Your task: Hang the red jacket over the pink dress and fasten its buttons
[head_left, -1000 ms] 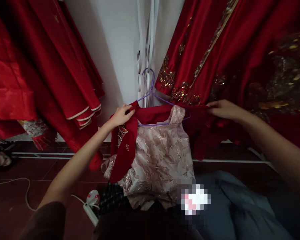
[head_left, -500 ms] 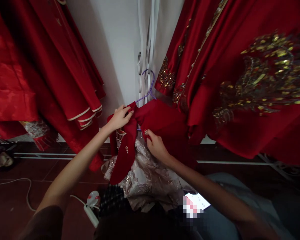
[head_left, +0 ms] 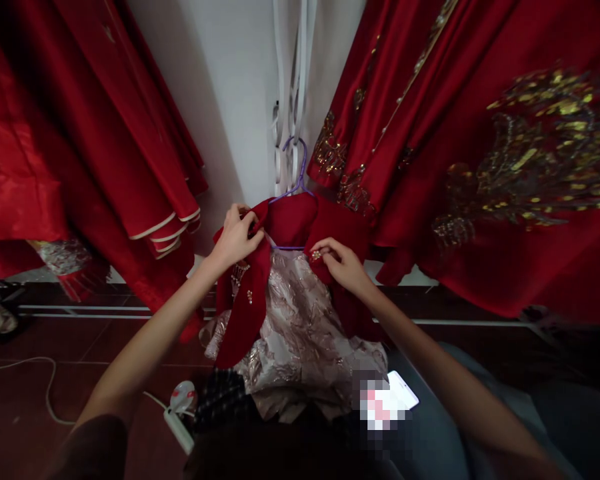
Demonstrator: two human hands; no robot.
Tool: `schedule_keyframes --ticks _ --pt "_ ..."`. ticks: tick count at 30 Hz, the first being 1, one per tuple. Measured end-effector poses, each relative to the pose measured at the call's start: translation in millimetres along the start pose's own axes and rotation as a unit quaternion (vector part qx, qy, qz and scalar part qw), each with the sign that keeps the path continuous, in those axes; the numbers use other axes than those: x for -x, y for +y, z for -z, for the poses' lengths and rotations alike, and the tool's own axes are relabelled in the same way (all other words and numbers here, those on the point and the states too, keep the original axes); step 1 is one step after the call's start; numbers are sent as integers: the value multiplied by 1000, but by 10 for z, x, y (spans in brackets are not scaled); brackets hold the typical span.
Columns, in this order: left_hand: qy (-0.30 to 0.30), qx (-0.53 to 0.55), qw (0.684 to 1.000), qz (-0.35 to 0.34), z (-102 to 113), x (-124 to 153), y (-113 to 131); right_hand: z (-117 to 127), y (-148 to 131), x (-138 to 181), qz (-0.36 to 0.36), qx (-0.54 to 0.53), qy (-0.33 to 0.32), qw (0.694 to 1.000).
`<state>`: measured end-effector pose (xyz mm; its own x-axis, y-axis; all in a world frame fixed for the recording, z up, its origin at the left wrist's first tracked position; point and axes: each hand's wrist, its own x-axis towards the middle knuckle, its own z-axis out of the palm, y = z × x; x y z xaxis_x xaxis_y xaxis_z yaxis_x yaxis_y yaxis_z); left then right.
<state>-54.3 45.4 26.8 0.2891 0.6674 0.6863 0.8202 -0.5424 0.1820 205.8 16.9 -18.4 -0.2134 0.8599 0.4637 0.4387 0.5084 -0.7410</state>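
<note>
A small pale pink and gold dress [head_left: 300,327] hangs on a purple wire hanger [head_left: 294,180] in front of me, with a dark red jacket [head_left: 295,227] draped over its shoulders. My left hand [head_left: 236,235] is closed on the jacket's left front edge near the collar. My right hand [head_left: 341,261] pinches the jacket's right front edge at a small gold button. Both hands hold the two edges a little apart across the dress's chest.
Red embroidered gowns hang at the left [head_left: 80,133] and at the right [head_left: 480,153], with a white wall [head_left: 240,100] between them. A white power strip [head_left: 180,413] and cable lie on the dark floor. A phone [head_left: 403,393] rests on my lap.
My right hand came in from the far right, pulled the jacket's right side over the dress, and now holds that edge near the middle. My left hand stayed at the collar.
</note>
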Motion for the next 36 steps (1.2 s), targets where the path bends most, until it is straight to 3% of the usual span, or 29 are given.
schedule_keyframes --ticks 5,9,11,16,21,24,27,33,36 --pt "44 6 997 56 -39 217 164 -120 26 -78 4 -59 50 997" --pt "78 82 989 95 -128 341 227 -197 -41 -103 8 16 160 987" --pt "93 105 984 107 -151 340 242 -197 -77 -130 17 31 186 982" --pt "79 118 985 101 -203 190 348 -257 -160 -210 42 -20 106 993" --pt "-21 171 985 23 -340 154 537 -411 -209 -195 56 -35 23 998" --pt "-43 193 980 26 -419 247 587 -437 -195 -145 58 -63 7 996" --pt "-23 245 967 71 -494 368 599 -421 -164 -99 56 -114 -18 992" --pt "112 358 908 186 -621 540 624 -365 -88 -14 28 -169 -41 984" --pt "83 350 919 161 -583 552 631 -334 -80 8 34 -162 -50 985"
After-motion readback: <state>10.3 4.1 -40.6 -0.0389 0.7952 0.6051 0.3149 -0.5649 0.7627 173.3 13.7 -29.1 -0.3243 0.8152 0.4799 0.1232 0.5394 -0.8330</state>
